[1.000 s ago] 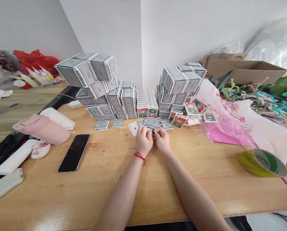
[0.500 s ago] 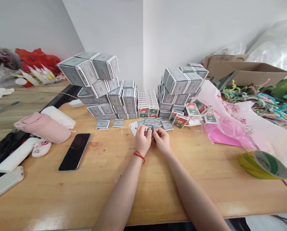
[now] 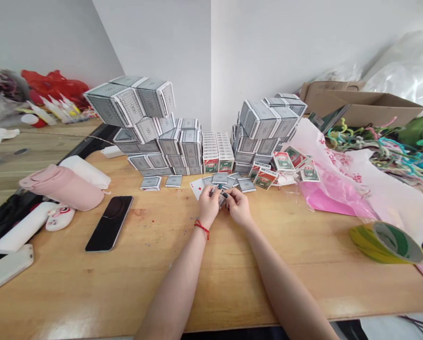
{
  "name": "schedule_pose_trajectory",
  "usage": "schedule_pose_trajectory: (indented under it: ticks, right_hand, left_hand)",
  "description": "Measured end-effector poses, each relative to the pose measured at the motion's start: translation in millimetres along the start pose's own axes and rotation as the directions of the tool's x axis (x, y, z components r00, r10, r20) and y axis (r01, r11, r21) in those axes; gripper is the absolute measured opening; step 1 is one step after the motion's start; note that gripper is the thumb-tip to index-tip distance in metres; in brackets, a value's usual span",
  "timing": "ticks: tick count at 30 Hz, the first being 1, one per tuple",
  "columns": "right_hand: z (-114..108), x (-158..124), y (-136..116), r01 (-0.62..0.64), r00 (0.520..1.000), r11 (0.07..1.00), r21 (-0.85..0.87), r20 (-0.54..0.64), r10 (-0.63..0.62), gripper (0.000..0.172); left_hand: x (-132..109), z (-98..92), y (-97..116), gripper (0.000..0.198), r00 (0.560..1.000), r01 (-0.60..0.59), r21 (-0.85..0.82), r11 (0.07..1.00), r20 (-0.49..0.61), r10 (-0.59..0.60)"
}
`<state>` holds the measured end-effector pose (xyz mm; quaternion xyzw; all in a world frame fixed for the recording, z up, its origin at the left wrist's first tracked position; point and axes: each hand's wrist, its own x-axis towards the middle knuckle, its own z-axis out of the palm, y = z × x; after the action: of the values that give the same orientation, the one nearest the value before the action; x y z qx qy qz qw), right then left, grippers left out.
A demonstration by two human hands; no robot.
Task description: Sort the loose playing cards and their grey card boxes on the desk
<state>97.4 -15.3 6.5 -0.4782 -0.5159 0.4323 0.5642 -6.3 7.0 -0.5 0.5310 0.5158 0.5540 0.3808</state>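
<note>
Left grip (image 3: pixel 208 202) and right grip (image 3: pixel 239 206) pinch a patterned card (image 3: pixel 222 200) between.

Walls (image 3: pixel 268 47) are split by a vertical edge (image 3: pixel 211 61), greyer left, whiter right | brown wooden table (image 3: pixel 73 283) is marked by small stains (image 3: pixel 139 212) | greyer wood-grained surface (image 3: pixel 55 148) is seen at left | glare (image 3: pixel 70 327) is reflected front-left on the table
</note>
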Motion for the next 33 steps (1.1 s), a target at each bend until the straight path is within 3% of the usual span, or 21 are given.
schedule_pose_trajectory:
  ticks: [4,9,13,16,22,26,28,33]
  right_hand:
    - [-2.9,2.3,2.0,-0.022,0.998,1.0,0.0,-0.066,0.022,0.017]
    - [-6.8,5.3,1.4,-0.019,0.988,0.999,0.03,-0.155,0.023,0.023]
    - [-10.7,7.1,0.1,-0.025,0.996,0.997,0.07,-0.086,0.031,0.024]
    - [-14.2,8.3,0.9,-0.039,0.999,0.992,0.121,0.001,0.039,0.023]
    - [-17.5,8.6,4.8,-0.192,0.977,0.935,0.299,0.143,0.155,0.022]
    - [-18.1,9.2,4.0,-0.18,0.983,0.931,0.319,0.098,0.156,0.024]
    - [-18.7,9.8,3.3,-0.126,0.992,0.957,0.26,0.046,0.118,0.024]
    - [-19.4,9.6,4.9,-0.039,0.999,0.997,0.066,0.027,0.037,0.022]
  left_hand:
    - [1.9,1.2,0.8,0.03,0.991,0.113,-0.191,0.975,0.094,-0.097]
    - [1.0,-1.7,8.6,0.02,0.987,0.093,-0.191,0.977,0.148,-0.065]
    - [3.3,-7.6,9.9,0.015,0.98,0.093,-0.24,0.966,0.193,-0.046]
    - [6.7,-12.2,8.3,0.017,0.954,0.182,-0.318,0.93,0.288,-0.089]
    - [10.0,-16.8,10.2,0.024,0.88,0.374,-0.452,0.81,0.448,-0.157]
    - [9.9,-17.9,9.4,0.024,0.83,0.466,-0.438,0.769,0.517,-0.209]
    - [9.5,-16.9,7.9,0.025,0.85,0.436,-0.4,0.806,0.477,-0.223]
    - [8.0,-11.9,7.4,0.022,0.942,0.231,-0.212,0.95,0.293,-0.163]
